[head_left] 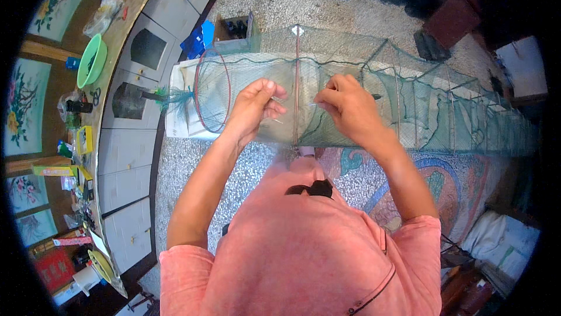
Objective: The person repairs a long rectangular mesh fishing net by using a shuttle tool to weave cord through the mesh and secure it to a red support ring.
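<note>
A long green mesh fish trap (432, 114) stretches across in front of me, with a red hoop (229, 91) at its left end and a reddish upright frame bar (297, 85) between my hands. My left hand (252, 106) is above the netting, fingers curled, and a thin pale strand (277, 121) sticks out below its fingers. On the other side of the bar, my right hand (353, 108) pinches thumb against fingers, with a short pale tip (313, 104) showing at the pinch. Whether these two bits are one piece I cannot tell.
Under the trap lies a long whitish board (181, 123). An open box (238, 30) with dark contents stands beyond it, near a blue bag (197, 40). Grey cabinets (125, 167) line the left, with a green basin (92, 61) on top. Pebbled floor (280, 0) lies beyond.
</note>
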A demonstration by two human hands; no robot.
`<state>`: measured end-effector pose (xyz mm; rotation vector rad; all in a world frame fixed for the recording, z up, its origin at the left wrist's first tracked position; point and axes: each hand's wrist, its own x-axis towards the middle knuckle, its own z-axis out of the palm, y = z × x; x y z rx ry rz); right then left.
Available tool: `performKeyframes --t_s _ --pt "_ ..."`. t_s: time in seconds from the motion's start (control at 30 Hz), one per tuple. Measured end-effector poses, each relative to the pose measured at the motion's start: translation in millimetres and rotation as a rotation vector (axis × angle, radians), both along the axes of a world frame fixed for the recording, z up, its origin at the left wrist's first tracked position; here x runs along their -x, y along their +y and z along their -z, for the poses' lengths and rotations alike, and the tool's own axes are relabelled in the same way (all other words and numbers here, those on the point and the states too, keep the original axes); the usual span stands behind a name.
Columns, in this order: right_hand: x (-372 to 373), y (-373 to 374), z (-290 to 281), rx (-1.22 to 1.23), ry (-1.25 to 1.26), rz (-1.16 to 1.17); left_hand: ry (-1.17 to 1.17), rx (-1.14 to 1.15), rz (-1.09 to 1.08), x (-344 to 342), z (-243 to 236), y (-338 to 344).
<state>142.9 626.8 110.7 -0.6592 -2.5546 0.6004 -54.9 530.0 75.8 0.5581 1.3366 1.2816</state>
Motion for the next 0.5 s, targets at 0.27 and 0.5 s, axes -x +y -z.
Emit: performKeyframes --t_s 0.27,0.5 --pt "16.3 -5.6 50.7 0.116 0.101 0.069 0.236 0.076 0.063 -4.7 27.8 -1.9" --pt "44.5 -24.0 62.2 0.281 0.389 -0.001 0.086 0.081 -0.069 2.1 30.8 -9.7"
